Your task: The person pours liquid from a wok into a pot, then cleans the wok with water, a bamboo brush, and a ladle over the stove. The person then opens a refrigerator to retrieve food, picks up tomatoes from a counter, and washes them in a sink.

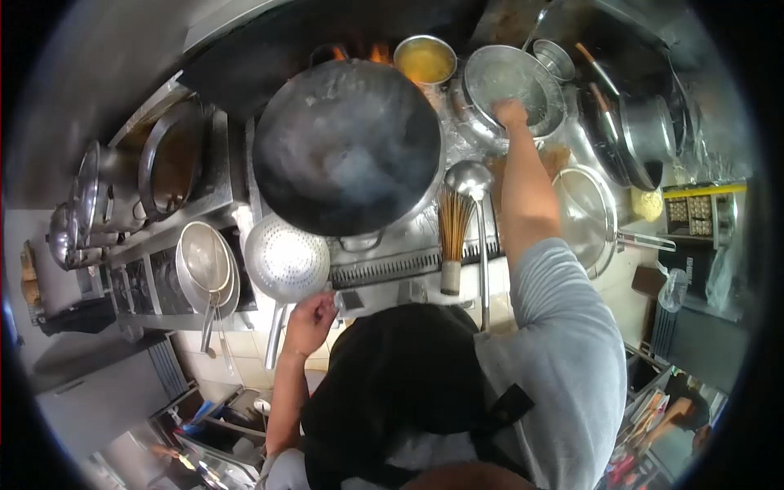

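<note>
My right hand [510,113] reaches into a round metal basin [500,72] at the back right; its fingertips are blurred and hard to make out. Down by the stove's front edge, my left hand [311,323] is closed, fingers curled near a small pale piece; what they hold, if anything, is unclear. A large dark wok [343,147] steams over the burner, with flames behind its rim. Beside my left hand is a perforated ladle [287,257]. A steel ladle [469,178] and a bamboo wok brush [454,233] lie between the wok and my right arm.
A pot of yellow liquid [425,61] stands behind the wok. Right of my arm is a wide mesh strainer [586,216], with wooden-handled pans [612,122] beyond. Strainers [204,257] hang at the left, below a large pot [170,159].
</note>
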Tool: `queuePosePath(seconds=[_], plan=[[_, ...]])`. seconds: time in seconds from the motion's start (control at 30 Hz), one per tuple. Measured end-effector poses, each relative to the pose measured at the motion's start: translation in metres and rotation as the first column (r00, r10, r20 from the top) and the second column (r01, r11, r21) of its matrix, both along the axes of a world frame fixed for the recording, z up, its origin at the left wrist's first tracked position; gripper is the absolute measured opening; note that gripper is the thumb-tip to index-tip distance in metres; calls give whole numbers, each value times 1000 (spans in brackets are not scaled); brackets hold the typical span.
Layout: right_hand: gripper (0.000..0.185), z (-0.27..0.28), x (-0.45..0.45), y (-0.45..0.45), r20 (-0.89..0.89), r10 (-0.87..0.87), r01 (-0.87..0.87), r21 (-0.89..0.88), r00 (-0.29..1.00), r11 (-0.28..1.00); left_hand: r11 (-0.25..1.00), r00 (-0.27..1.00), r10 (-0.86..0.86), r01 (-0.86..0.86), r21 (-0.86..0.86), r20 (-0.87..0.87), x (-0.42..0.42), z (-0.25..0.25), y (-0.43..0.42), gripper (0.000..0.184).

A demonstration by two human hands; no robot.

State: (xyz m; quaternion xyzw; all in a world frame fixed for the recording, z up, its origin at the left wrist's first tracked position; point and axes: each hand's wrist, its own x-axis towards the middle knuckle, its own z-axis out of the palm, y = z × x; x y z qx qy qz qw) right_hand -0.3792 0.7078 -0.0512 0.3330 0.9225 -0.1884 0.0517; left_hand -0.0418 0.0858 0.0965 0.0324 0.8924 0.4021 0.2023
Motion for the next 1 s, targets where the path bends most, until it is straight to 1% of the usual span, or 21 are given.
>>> queuePosePath(seconds=[0.07,0.1,0.17,0.2,0.33,0.4,0.47,0.5,0.53,0.57,0.6,0.63,0.67,0.7,0.73,0.77,0.83,0.87,0.93,0.97,1.0], plan=[[41,38,42,-26,-298,-69,44,-89,952,995,999,999,-43,42,28,5,2,-3,-14,28],[41,44,64,-38,-299,-72,50,-81,952,995,998,999,-48,48,36,4,6,-8,-22,28],[35,54,105,-59,-341,179,-181,26,923,983,979,995,-90,94,179,-31,6,-20,-43,30],[31,57,132,-76,-365,265,-289,-13,893,957,978,983,-158,168,124,-87,5,-21,-55,32],[28,68,248,-133,-169,469,-446,159,867,881,967,979,-178,192,166,-100,4,-24,-100,33],[28,64,302,-142,-12,490,-483,150,871,862,969,979,-174,190,160,-108,5,-25,-122,34],[27,57,349,-154,152,368,-392,193,918,899,975,978,-164,180,131,-126,8,-29,-139,36],[27,54,378,-156,98,341,-354,185,935,917,974,977,-162,180,135,-139,9,-27,-145,36],[33,48,401,-154,162,312,-333,126,936,934,976,978,-160,177,126,-135,11,-24,-149,36],[45,30,428,-144,151,350,-365,89,925,927,978,979,-159,174,117,-127,14,-23,-154,36],[57,-10,445,-124,315,279,-314,64,907,947,978,979,-155,171,117,-132,17,-23,-157,36],[71,6,462,-146,338,169,-188,26,926,982,981,981,-151,164,101,-123,20,-24,-158,37],[81,-21,478,-144,326,122,-138,25,938,990,984,983,-147,156,84,-112,25,-27,-160,39],[85,-25,488,-153,344,146,-127,-77,927,989,985,984,-137,148,86,-116,29,-33,-162,39],[84,-12,495,-175,291,49,-2,-161,956,987,988,981,-132,141,56,-145,33,-43,-163,39],[76,-36,501,-176,336,-16,79,-176,942,981,991,977,-126,133,27,-173,37,-50,-162,39],[58,-82,517,-181,120,-105,133,-257,987,957,994,978,-110,112,3,-177,49,-61,-159,39],[58,-77,520,-187,120,-92,120,-257,989,959,994,978,-105,102,-27,-183,53,-66,-158,40],[44,-49,514,-209,-117,-56,49,-57,992,997,990,973,-141,139,-20,-182,57,-73,-153,40],[40,-26,516,-226,-147,-92,85,-54,985,995,982,967,-188,188,-18,-172,64,-73,-155,40],[41,-27,521,-229,-301,-147,115,-122,942,986,982,977,-185,180,-57,-109,66,-58,-150,40]])
